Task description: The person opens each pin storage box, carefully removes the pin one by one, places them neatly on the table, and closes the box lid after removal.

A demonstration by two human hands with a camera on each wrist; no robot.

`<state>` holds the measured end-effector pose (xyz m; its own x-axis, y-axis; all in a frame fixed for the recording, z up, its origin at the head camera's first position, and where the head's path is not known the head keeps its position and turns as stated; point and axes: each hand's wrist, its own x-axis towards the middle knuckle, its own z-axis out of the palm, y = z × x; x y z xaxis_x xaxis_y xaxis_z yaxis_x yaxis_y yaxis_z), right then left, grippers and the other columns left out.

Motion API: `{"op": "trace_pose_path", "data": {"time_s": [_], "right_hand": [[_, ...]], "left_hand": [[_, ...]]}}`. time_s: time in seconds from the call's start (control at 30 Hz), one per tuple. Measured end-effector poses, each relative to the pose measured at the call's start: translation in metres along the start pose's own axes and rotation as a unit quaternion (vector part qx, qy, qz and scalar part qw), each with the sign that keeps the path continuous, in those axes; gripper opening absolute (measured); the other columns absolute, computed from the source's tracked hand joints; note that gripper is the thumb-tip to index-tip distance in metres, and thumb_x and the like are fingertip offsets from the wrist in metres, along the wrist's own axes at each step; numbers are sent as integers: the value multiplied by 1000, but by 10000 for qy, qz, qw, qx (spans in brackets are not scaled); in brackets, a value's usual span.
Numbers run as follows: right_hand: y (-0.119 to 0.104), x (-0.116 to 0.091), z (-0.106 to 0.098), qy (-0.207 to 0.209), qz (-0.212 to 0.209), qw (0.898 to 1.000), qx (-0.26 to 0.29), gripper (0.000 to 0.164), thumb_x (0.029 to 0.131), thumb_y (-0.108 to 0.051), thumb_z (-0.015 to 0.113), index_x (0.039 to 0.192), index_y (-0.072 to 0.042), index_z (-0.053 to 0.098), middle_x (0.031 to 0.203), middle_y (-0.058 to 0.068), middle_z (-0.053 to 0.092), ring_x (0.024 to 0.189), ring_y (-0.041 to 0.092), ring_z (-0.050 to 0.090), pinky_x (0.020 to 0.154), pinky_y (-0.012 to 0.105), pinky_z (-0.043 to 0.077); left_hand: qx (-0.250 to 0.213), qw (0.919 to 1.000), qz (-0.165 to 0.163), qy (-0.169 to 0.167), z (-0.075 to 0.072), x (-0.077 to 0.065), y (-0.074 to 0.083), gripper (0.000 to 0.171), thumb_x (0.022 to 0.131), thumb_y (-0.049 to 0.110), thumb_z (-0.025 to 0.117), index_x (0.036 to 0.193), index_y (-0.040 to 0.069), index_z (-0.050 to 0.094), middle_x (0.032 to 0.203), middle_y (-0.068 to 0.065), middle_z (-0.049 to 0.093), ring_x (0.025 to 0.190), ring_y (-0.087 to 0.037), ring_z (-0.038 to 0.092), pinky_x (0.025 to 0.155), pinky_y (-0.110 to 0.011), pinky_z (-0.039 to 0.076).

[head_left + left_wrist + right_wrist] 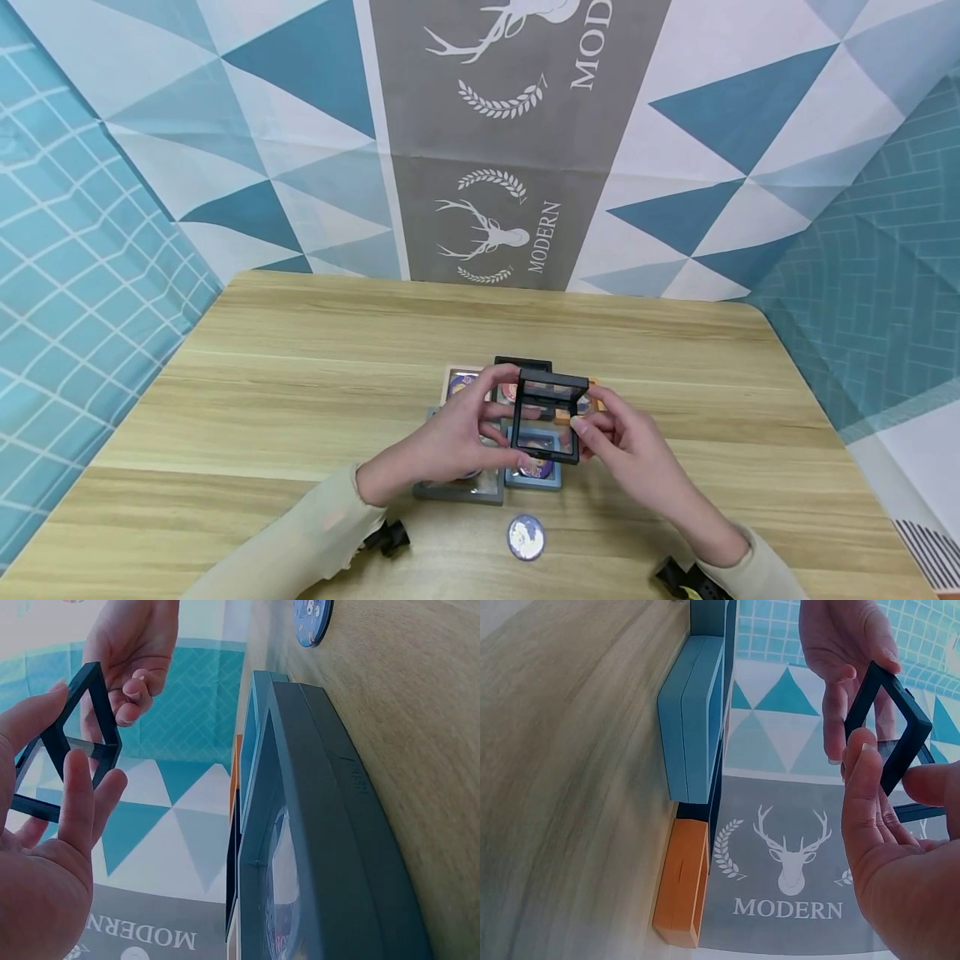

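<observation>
Both hands hold a small black display frame (pixel 553 378) above the table, its two hinged halves spread apart at an angle and clear film across its windows. My left hand (pixel 459 440) grips its left side, thumb at the near corner and fingers toward the far corner. On the other side my right hand (pixel 637 457) pinches the edge between thumb and fingers, also plain in the right wrist view, where the black frame (pixel 901 693) stands tilted. Nearer me, a round, shiny badge (pixel 526 537) lies on the wooden table.
Beneath and beyond the hands sit several display frames with round badges: a grey frame (pixel 459 493), a light blue frame (pixel 694 724), an orange frame (pixel 681 877), a pale pink frame (pixel 448 377) and another black frame (pixel 522 363). Patterned cloth (pixel 480 133) hangs behind the table.
</observation>
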<state>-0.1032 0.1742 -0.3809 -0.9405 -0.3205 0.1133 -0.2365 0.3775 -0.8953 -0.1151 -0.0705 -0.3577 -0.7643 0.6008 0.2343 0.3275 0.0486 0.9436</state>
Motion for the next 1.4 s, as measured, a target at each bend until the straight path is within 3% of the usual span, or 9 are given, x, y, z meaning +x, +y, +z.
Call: {"op": "trace_pose_path", "data": {"time_s": [0.2,0.3,0.47,0.63,0.83,1.07,1.27,1.4], "right_hand": [[-1,-2,-1,-87,42,9996,264,46,95,-28,48,135,-6,39,92,6,65,74,18,62,68,37,53],[-2,-3,-2,-149,72,9991,397,48,100,-29,37,138,-1,34,96,13,61,79,19,62,72,34,52],[-6,-2,-3,-404,-187,9960,774,48,104,-28,15,139,-2,33,97,18,59,84,22,60,75,35,52],[-7,-2,-4,-490,-261,9948,855,48,104,-27,12,140,-3,34,94,15,60,83,22,59,74,36,52],[-6,-2,-2,-459,-99,9943,962,49,104,-31,14,138,-4,36,94,19,59,79,23,59,74,37,52],[-5,-2,0,-480,-147,9938,991,46,104,-26,17,138,-2,36,95,17,59,81,27,60,75,37,52],[-4,-2,3,-223,454,9969,608,44,95,-31,48,135,-15,42,98,13,61,80,24,61,74,36,52],[-4,-1,3,-137,616,9959,641,51,89,-31,59,135,-17,42,100,17,61,80,27,61,73,40,52]], "left_hand": [[104,9998,-179,55,0,0,-2,76,73,11,75,133,15,29,133,-13,38,94,-12,61,69,-31,53],[111,9997,-225,50,0,0,-4,75,73,12,75,133,14,29,132,-13,38,87,-11,63,68,-30,53],[-51,9998,-172,5,0,1,-3,74,73,10,74,132,13,30,131,-13,42,96,-17,62,68,-33,53],[-110,9998,-142,0,0,1,-2,69,74,9,74,129,14,34,131,-10,44,101,-17,60,67,-34,53],[19,9999,-122,114,0,1,0,51,76,9,72,113,6,38,133,-2,38,102,-17,59,67,-33,53],[251,9994,-132,177,-1,1,1,38,79,12,69,106,5,43,133,-12,39,102,-25,59,69,-30,53],[370,9991,-107,156,-1,2,0,40,76,12,72,106,4,47,134,-10,38,97,-26,59,70,-33,53],[507,9984,-192,149,-2,2,-17,40,79,20,70,111,13,47,137,1,37,95,-19,59,69,-32,52]]}}
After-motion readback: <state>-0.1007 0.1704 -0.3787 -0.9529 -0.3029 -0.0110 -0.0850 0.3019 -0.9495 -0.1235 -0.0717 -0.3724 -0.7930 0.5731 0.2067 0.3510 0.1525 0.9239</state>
